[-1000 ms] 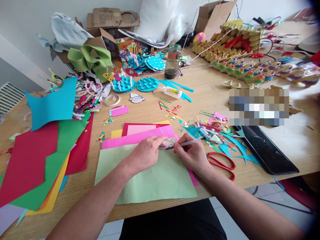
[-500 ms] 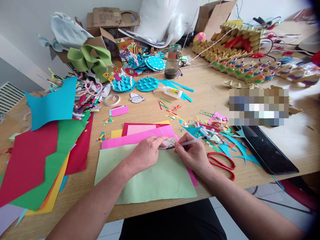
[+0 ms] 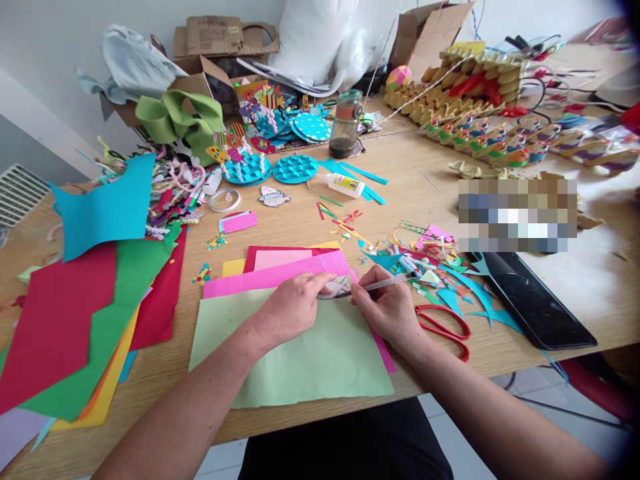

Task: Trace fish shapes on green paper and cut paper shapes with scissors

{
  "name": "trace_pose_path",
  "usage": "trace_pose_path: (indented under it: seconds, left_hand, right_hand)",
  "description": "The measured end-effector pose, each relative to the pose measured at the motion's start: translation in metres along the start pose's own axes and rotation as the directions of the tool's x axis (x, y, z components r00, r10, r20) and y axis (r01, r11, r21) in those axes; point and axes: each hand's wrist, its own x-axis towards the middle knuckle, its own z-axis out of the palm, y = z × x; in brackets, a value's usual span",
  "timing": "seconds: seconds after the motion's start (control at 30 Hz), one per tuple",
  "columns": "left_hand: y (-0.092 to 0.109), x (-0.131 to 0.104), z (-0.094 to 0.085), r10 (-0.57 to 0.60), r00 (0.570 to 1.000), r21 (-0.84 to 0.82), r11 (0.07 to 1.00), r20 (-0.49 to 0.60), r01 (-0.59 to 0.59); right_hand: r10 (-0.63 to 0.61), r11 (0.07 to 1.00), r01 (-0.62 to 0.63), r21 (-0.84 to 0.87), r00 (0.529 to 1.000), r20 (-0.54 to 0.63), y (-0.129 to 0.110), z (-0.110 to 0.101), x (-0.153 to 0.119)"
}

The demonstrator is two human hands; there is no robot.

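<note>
A light green paper sheet [image 3: 310, 373] lies in front of me. At its top edge is a small paper fish cutout [image 3: 339, 288] with a drawn outline. My left hand [image 3: 295, 303] rests on the sheet, fingers stretched out and pressing the left part of the cutout flat. Pinched in my right hand [image 3: 383, 303] is a slim pale pen [image 3: 387, 283], its writing end near the fish's right side; the tip is hidden by my fingers. Pink paper [image 3: 280, 274] shows beneath the green sheet. Red-handled scissors [image 3: 445, 309] lie just right of my right hand.
Coloured sheets [image 3: 60, 320] spread at the left. Paper scraps [image 3: 450, 280] and a black phone [image 3: 543, 303] are at the right. Beyond my hands lie a glue bottle [image 3: 346, 185], another fish cutout [image 3: 274, 197], a tape roll [image 3: 225, 199] and a glass bottle [image 3: 345, 127].
My right hand has shifted very slightly to the right with the pen. My left hand and the fish cutout have stayed in place.
</note>
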Motion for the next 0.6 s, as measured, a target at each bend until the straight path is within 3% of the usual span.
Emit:
trace_pose_path:
  seconds: [0.6]
  left_hand:
    - [-0.0011, -0.0003, 0.0005, -0.008, 1.000, 0.003, 1.000, 0.014, 0.008]
  right_hand:
    - [-0.009, 0.999, 0.008, -0.031, 0.999, -0.038, 0.0025, 0.0007, -0.0016]
